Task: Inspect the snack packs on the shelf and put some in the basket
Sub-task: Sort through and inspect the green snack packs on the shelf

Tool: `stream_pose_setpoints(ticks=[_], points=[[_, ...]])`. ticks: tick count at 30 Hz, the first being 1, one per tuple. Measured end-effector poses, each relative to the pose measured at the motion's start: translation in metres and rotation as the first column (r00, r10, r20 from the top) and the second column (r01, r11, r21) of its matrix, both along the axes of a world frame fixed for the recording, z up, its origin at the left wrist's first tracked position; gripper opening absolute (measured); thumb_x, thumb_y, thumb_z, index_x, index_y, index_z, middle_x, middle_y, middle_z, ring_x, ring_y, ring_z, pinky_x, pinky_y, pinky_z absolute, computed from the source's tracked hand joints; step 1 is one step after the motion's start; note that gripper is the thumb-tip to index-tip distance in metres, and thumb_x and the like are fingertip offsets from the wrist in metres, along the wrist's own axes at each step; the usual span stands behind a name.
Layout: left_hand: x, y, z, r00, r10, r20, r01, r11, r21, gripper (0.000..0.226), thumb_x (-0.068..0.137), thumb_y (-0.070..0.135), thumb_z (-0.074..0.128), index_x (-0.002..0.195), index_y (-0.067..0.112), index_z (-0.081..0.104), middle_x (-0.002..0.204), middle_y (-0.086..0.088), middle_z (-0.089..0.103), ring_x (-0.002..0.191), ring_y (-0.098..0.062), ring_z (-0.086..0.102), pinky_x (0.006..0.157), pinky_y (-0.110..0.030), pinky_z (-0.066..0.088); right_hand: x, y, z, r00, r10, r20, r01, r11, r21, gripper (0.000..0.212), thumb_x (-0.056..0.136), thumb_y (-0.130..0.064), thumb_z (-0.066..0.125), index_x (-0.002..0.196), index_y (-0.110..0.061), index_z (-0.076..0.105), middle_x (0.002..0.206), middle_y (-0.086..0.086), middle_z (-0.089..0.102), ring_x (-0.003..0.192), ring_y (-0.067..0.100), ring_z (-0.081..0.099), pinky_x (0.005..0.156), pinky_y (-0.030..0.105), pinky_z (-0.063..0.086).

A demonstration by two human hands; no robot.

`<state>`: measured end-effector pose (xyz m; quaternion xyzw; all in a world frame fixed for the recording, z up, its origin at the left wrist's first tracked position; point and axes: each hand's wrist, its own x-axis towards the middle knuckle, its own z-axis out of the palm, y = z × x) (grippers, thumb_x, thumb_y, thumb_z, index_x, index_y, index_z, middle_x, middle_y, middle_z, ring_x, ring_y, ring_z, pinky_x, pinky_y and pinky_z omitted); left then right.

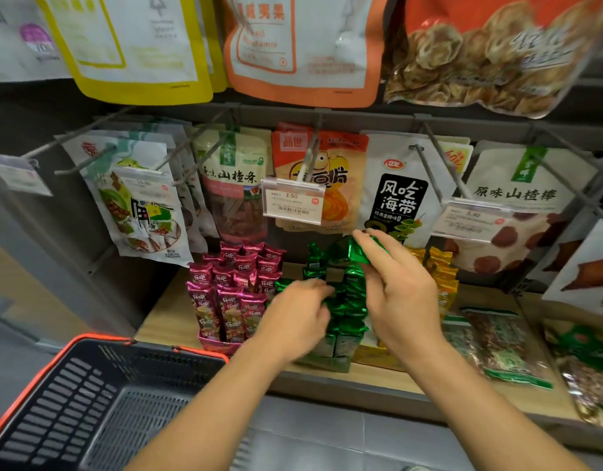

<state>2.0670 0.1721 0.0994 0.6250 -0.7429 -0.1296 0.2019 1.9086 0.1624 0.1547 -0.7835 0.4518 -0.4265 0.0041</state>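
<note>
Small green foil snack packs (pixel 346 302) stand in a display box on the wooden shelf (pixel 164 317). My right hand (pixel 400 294) pinches one green pack (pixel 352 251) by its top, lifted above the row. My left hand (pixel 298 316) reaches into the green packs with curled fingers; its fingertips are blurred and I cannot tell if they grip one. A black basket (pixel 89 406) with an orange rim sits at the lower left, below the shelf, with nothing inside that I can see.
Magenta snack packs (pixel 230 290) fill a box left of the green ones; yellow packs (pixel 443 273) stand to the right. Flat bags (pixel 504 348) lie at the shelf's right. Larger bags hang on metal hooks (pixel 432 164) with price tags (pixel 293 202) above.
</note>
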Motion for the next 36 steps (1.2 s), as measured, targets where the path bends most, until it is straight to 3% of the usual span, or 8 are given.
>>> stream_pose_setpoints(ticks=[3, 5, 9, 13, 16, 21, 26, 36], points=[[0.008, 0.009, 0.023, 0.970, 0.157, -0.187, -0.169, 0.984, -0.054, 0.030, 0.089, 0.011, 0.054, 0.109, 0.026, 0.071, 0.109, 0.009, 0.070, 0.102, -0.008, 0.063, 0.089, -0.016, 0.042, -0.021, 0.030, 0.018, 0.998, 0.059, 0.004, -0.058, 0.986, -0.155, 0.039, 0.087, 0.004, 0.051, 0.124, -0.002, 0.064, 0.124, 0.018, 0.063, 0.109, 0.033, 0.062, 0.098, 0.032, 0.045], [0.012, 0.019, 0.039, 0.933, 0.173, -0.315, -0.197, 0.979, -0.046, 0.028, 0.084, 0.007, 0.059, 0.089, 0.034, 0.064, 0.095, 0.015, 0.069, 0.088, -0.002, 0.063, 0.083, -0.020, 0.046, -0.033, 0.047, 0.029, 0.989, 0.129, 0.073, -0.115, 0.978, -0.172, 0.041, 0.086, 0.007, 0.049, 0.122, -0.005, 0.064, 0.124, 0.013, 0.063, 0.114, 0.027, 0.061, 0.103, 0.028, 0.044], [0.022, 0.048, 0.063, 0.786, 0.023, -0.617, 0.080, 0.987, 0.139, 0.023, 0.086, 0.018, 0.070, 0.104, 0.031, 0.063, 0.109, 0.011, 0.067, 0.104, -0.003, 0.062, 0.094, -0.025, 0.048, -0.049, 0.070, 0.048, 0.889, 0.212, 0.407, -0.221, 0.975, -0.025, 0.039, 0.091, 0.008, 0.055, 0.118, -0.019, 0.062, 0.117, -0.004, 0.066, 0.111, 0.010, 0.062, 0.098, 0.023, 0.047], [0.029, 0.079, 0.071, 0.813, 0.024, -0.582, 0.257, 0.882, 0.396, 0.055, 0.073, 0.069, 0.065, 0.121, 0.043, 0.059, 0.118, 0.025, 0.064, 0.113, 0.007, 0.057, 0.099, -0.019, 0.043, -0.050, 0.077, 0.052, 0.761, 0.160, 0.629, -0.288, 0.952, 0.106, 0.030, 0.096, -0.003, 0.054, 0.108, -0.028, 0.066, 0.099, -0.013, 0.071, 0.096, 0.006, 0.064, 0.085, 0.022, 0.051], [0.029, 0.094, 0.070, 0.771, 0.025, -0.636, 0.329, 0.840, 0.432, 0.042, 0.078, 0.051, 0.068, 0.115, 0.035, 0.058, 0.102, 0.029, 0.069, 0.097, 0.013, 0.061, 0.082, -0.007, 0.045, -0.047, 0.080, 0.048, 0.723, 0.107, 0.683, -0.363, 0.900, 0.243, 0.033, 0.097, -0.002, 0.051, 0.099, -0.030, 0.068, 0.091, -0.010, 0.072, 0.086, 0.005, 0.065, 0.079, 0.023, 0.053], [0.031, 0.107, 0.071, 0.704, 0.046, -0.709, 0.331, 0.862, 0.384, 0.033, 0.083, 0.033, 0.071, 0.105, 0.008, 0.067, 0.090, 0.007, 0.071, 0.083, -0.003, 0.064, 0.073, -0.016, 0.048, -0.051, 0.074, 0.050, 0.560, -0.067, 0.826, -0.641, 0.596, 0.483, 0.009, 0.089, -0.021, 0.062, 0.091, -0.023, 0.070, 0.089, -0.003, 0.073, 0.081, 0.014, 0.071, 0.064, 0.026, 0.056], [0.018, 0.109, 0.070, 0.737, 0.032, -0.675, 0.342, 0.844, 0.413, 0.016, 0.092, 0.013, 0.064, 0.108, 0.010, 0.064, 0.093, 0.007, 0.070, 0.087, -0.004, 0.063, 0.075, -0.018, 0.047, -0.049, 0.074, 0.041, 0.672, -0.067, 0.738, -0.532, 0.649, 0.544, 0.012, 0.089, -0.010, 0.066, 0.100, -0.016, 0.065, 0.089, -0.003, 0.074, 0.078, 0.013, 0.073, 0.062, 0.022, 0.056], [-0.015, 0.109, 0.068, 0.664, 0.066, -0.745, 0.204, 0.942, 0.266, 0.016, 0.090, 0.008, 0.064, 0.106, 0.009, 0.066, 0.087, 0.007, 0.068, 0.079, -0.002, 0.062, 0.071, -0.018, 0.045, -0.039, 0.077, 0.039, 0.640, 0.024, 0.768, -0.667, 0.513, 0.540, 0.054, 0.087, -0.007, 0.067, 0.129, -0.037, 0.050, 0.109, 0.002, 0.073, 0.098, 0.019, 0.071, 0.077, 0.033, 0.060]])
